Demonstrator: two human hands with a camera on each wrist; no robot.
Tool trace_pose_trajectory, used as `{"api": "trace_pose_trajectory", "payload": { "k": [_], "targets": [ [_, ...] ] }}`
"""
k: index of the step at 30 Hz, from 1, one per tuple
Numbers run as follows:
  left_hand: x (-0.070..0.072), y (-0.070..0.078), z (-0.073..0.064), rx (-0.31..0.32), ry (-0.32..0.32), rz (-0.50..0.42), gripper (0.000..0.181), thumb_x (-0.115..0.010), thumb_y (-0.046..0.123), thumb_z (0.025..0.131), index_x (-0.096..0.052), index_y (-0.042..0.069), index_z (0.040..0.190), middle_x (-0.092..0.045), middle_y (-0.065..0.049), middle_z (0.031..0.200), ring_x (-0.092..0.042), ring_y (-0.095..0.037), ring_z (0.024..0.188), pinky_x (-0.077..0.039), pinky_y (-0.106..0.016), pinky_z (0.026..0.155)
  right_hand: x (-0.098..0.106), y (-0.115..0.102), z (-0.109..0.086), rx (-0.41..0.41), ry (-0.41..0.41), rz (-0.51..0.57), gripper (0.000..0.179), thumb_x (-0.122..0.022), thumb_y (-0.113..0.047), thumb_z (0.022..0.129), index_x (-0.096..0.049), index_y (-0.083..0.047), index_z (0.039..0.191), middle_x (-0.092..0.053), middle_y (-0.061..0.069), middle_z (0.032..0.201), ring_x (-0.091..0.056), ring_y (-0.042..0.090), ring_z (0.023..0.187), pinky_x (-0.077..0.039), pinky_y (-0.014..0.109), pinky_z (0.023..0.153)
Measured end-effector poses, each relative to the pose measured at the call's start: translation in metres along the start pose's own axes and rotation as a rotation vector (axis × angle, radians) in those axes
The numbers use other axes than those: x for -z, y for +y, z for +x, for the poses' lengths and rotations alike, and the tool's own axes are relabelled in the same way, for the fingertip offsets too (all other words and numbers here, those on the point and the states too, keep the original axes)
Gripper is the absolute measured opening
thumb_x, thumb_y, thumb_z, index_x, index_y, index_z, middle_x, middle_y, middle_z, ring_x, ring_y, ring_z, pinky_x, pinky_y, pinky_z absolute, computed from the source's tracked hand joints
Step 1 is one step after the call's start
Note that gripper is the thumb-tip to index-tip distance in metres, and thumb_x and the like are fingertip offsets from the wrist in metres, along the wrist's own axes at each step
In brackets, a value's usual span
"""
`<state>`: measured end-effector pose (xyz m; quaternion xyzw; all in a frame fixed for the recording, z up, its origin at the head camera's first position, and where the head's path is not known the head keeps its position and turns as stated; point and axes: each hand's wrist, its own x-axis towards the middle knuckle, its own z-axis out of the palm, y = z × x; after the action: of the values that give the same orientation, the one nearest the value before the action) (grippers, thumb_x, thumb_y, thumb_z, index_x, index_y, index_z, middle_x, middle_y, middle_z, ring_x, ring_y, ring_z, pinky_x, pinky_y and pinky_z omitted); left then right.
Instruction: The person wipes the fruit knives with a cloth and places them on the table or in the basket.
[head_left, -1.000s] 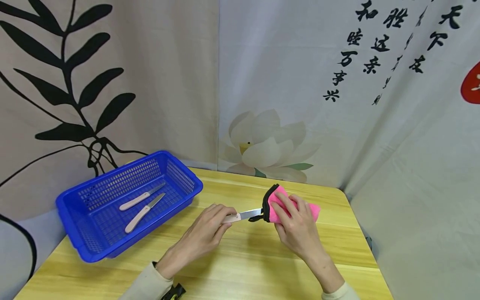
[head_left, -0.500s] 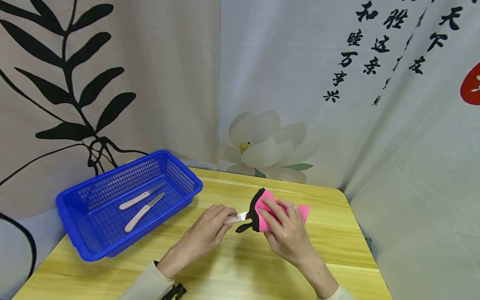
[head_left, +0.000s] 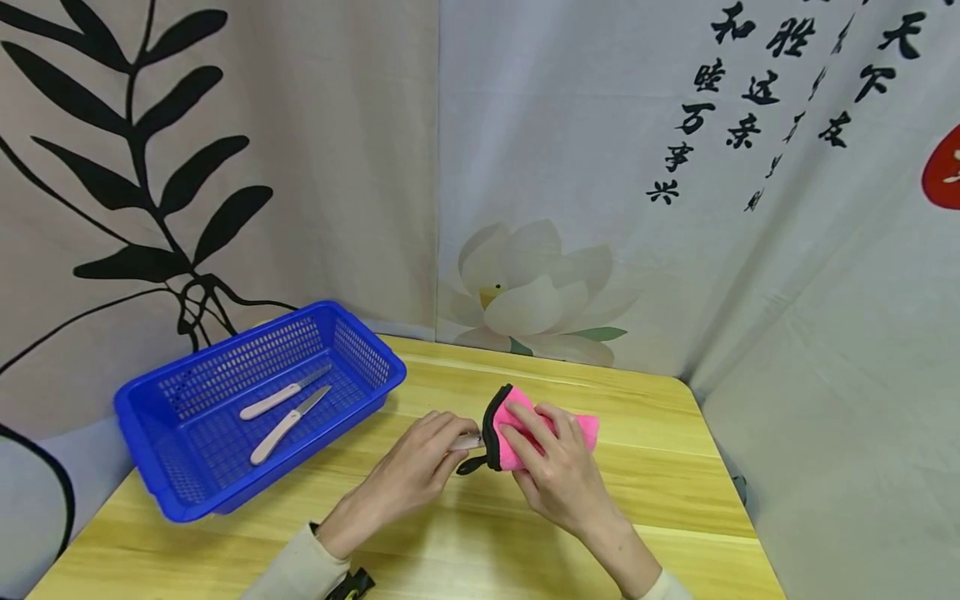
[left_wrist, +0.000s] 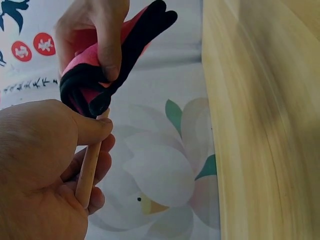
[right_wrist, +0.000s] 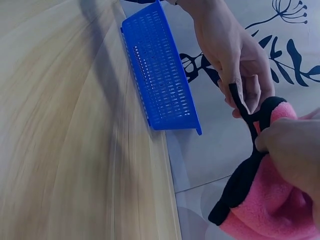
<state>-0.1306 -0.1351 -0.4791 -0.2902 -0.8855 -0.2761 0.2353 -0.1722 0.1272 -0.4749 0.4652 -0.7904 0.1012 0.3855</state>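
Note:
My left hand (head_left: 412, 458) grips the pale handle (left_wrist: 90, 170) of a knife, fingers curled round it in the left wrist view. Its blade is hidden inside a folded pink cloth (head_left: 587, 429) with black edging and a black hanging loop (head_left: 472, 465). My right hand (head_left: 558, 471) holds this cloth around the blade from the outside, the thumb on the near side. The cloth's black edge sits right at the front of the handle. To the left, two knives with light handles, one farther back (head_left: 270, 402) and one nearer (head_left: 288, 423), lie in a blue basket (right_wrist: 160, 75).
Both hands are above a wooden table (head_left: 675, 467), whose back edge meets a printed curtain (head_left: 360, 167). The basket stands at the table's left back. Near the left sleeve, at the bottom of the head view, a black object (head_left: 351, 583) shows partly.
My right hand has moved left with the cloth, toward the left hand. The blade, bare between them a second ago, is now covered up to the handle. The left hand has hardly moved.

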Motion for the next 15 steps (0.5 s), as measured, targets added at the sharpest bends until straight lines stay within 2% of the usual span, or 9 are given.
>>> {"api": "trace_pose_trajectory", "payload": {
  "k": [8, 15],
  "targets": [
    [-0.002, -0.001, -0.001, 0.002, -0.002, 0.019, 0.029, -0.083, 0.003, 0.100, -0.073, 0.011, 0.126, -0.078, -0.001, 0.112, -0.070, -0.015, 0.098, -0.061, -0.036, 0.088, 0.002, 0.004, -0.004, -0.045, -0.012, -0.021, 0.050, -0.081, -0.008, 0.078, -0.082, -0.009, 0.128, -0.073, 0.015, 0.147, -0.063, 0.041, 0.122, -0.058, 0.054, 0.097],
    [-0.002, -0.001, -0.001, 0.012, 0.013, 0.015, 0.027, -0.080, 0.003, 0.102, -0.073, 0.010, 0.127, -0.078, 0.000, 0.110, -0.069, -0.014, 0.097, -0.060, -0.034, 0.087, 0.005, 0.014, -0.007, -0.069, -0.021, -0.045, 0.051, -0.078, -0.009, 0.080, -0.081, -0.008, 0.130, -0.073, 0.016, 0.148, -0.062, 0.041, 0.121, -0.057, 0.053, 0.093]
  ]
}}
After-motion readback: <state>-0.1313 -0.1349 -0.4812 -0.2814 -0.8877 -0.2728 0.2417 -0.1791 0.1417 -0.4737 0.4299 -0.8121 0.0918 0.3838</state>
